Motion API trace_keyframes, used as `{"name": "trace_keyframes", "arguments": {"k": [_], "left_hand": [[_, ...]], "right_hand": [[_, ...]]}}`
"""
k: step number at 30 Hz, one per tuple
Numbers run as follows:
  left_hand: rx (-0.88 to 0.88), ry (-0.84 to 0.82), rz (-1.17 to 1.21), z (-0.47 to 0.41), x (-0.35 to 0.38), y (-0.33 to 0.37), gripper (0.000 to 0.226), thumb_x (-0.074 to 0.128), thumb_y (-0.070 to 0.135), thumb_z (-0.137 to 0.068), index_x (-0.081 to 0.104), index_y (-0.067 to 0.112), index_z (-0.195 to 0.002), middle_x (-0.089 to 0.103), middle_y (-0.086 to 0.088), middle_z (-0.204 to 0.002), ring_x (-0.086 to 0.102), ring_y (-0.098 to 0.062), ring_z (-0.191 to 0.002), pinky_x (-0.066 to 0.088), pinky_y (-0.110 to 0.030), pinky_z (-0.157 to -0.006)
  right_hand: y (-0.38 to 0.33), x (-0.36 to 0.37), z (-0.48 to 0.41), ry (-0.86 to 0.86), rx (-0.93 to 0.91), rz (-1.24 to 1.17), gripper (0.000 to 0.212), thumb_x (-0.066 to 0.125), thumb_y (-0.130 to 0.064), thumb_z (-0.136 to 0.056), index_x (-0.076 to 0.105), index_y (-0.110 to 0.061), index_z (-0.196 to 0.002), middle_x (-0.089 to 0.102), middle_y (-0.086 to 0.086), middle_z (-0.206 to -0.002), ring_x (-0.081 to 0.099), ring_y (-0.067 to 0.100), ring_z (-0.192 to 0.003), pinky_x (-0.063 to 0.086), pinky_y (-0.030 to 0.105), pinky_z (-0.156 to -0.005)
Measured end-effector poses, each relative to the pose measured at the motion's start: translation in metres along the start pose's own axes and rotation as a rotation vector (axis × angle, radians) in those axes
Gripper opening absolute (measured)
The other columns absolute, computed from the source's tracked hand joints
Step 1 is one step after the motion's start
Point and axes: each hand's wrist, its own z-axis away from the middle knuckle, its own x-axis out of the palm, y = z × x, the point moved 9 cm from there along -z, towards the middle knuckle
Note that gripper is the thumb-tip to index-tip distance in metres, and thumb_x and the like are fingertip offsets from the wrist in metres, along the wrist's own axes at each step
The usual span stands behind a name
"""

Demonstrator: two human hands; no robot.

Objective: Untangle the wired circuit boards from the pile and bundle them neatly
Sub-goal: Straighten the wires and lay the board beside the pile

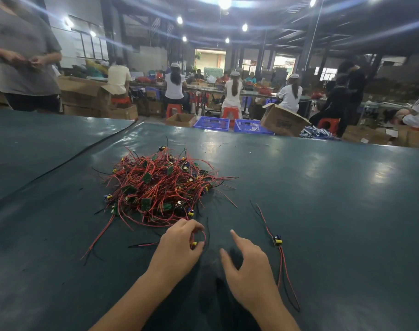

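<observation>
A tangled pile of small green circuit boards (163, 187) with red and black wires lies on the dark green table (323, 199), just beyond my hands. My left hand (180, 244) sits at the pile's near edge and pinches one small board with a yellow part, its red wire looping over my fingers. My right hand (249, 266) hovers beside it, forefinger and thumb spread, holding nothing. One separate wired board (277, 240) lies alone to the right of my right hand, with its wires stretched toward and away from me.
A black cable (67, 161) runs diagonally across the table's left side. A person (22, 56) stands at the far left edge. Beyond the table are cardboard boxes (282, 123), blue crates (212, 123) and seated workers.
</observation>
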Motion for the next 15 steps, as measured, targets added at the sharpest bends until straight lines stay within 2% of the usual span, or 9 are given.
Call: {"name": "trace_keyframes", "arguments": {"k": [5,11,13,15], "left_hand": [[0.015,-0.046,0.011,0.000,0.004,-0.003,0.025,0.068,0.032,-0.084,0.062,0.028,-0.109,0.056,0.014,-0.102,0.053,-0.002,-0.094,0.046,-0.019,-0.086],[0.008,-0.009,0.074,-0.001,0.000,-0.003,0.028,0.071,0.015,-0.084,0.064,0.025,-0.110,0.055,0.015,-0.102,0.056,-0.002,-0.089,0.047,-0.014,-0.081],[0.003,0.069,0.164,-0.001,-0.008,0.000,0.027,0.071,0.008,-0.082,0.066,0.023,-0.104,0.056,0.012,-0.099,0.058,-0.003,-0.083,0.050,-0.015,-0.077],[0.014,0.198,0.286,0.000,-0.022,0.005,0.031,0.074,0.002,-0.079,0.066,0.027,-0.097,0.058,0.012,-0.096,0.059,-0.002,-0.083,0.049,-0.011,-0.072]], "right_hand": [[0.022,-0.004,-0.003,-0.044,0.124,0.163,0.068,0.043,-0.049,-0.097,0.019,-0.023,-0.155,0.036,-0.005,-0.154,0.029,0.014,-0.141,0.028,0.028,-0.112],[0.050,-0.027,-0.007,-0.011,0.285,0.295,0.071,0.039,-0.049,-0.099,0.010,-0.019,-0.156,0.016,0.009,-0.162,0.012,0.021,-0.150,0.014,0.032,-0.119],[0.047,-0.028,-0.007,0.009,0.280,0.240,0.069,0.043,-0.048,-0.098,0.016,-0.019,-0.155,0.021,0.008,-0.161,0.016,0.021,-0.148,0.017,0.032,-0.118],[0.036,-0.026,-0.005,0.073,0.231,0.039,0.064,0.052,-0.043,-0.096,0.033,-0.017,-0.151,0.040,0.003,-0.151,0.033,0.016,-0.141,0.027,0.029,-0.114]]}}
